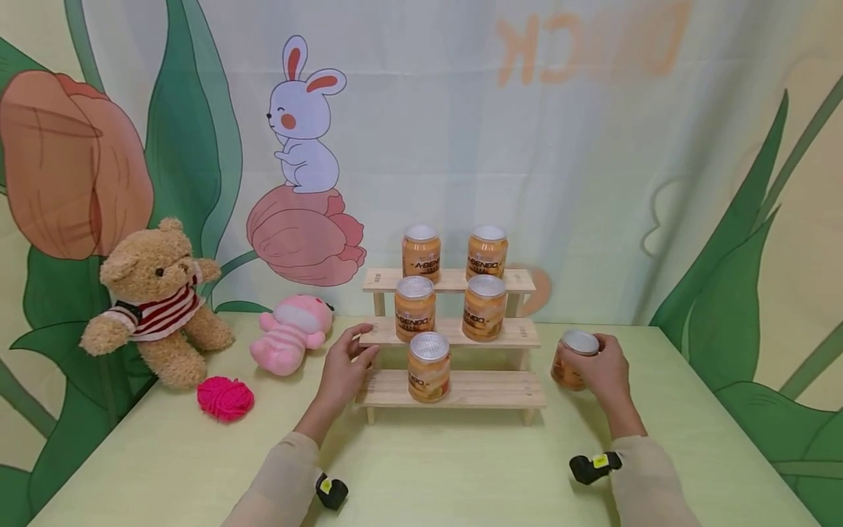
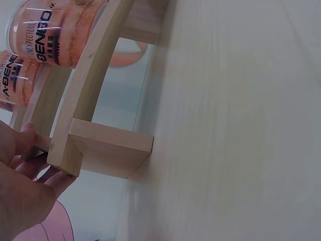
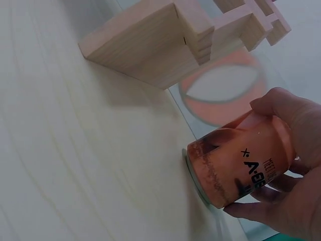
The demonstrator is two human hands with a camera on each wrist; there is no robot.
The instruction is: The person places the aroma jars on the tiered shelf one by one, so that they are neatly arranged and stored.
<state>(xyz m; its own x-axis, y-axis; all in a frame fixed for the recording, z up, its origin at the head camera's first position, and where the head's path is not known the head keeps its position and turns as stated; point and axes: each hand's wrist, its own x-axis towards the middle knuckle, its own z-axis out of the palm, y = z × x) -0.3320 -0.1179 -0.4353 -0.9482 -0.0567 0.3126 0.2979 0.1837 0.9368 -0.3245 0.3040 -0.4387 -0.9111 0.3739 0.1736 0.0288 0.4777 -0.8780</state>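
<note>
A three-step wooden display rack (image 1: pixel 494 388) stands in the middle of the table. My left hand (image 1: pixel 344 366) is at the rack's left end, its thumb and fingers gripping the end of a step, as the left wrist view shows. With my right hand (image 1: pixel 607 369) I grip an orange-labelled can (image 3: pixel 241 155) with a silver lid, right of the rack. It stands roughly upright at the tabletop; whether its base touches cannot be told. Two similar cans (image 1: pixel 487 252) are on the top step, two (image 1: pixel 484 307) on the middle step, and one can (image 1: pixel 429 366) on the bottom step.
At the left sits a teddy bear (image 1: pixel 165 307) in a striped sweater. A pink plush toy (image 1: pixel 293 337) and a ball of bright pink yarn (image 1: pixel 225 399) lie near it. A printed curtain (image 1: pixel 421 146) hangs behind the table (image 1: pixel 454 468).
</note>
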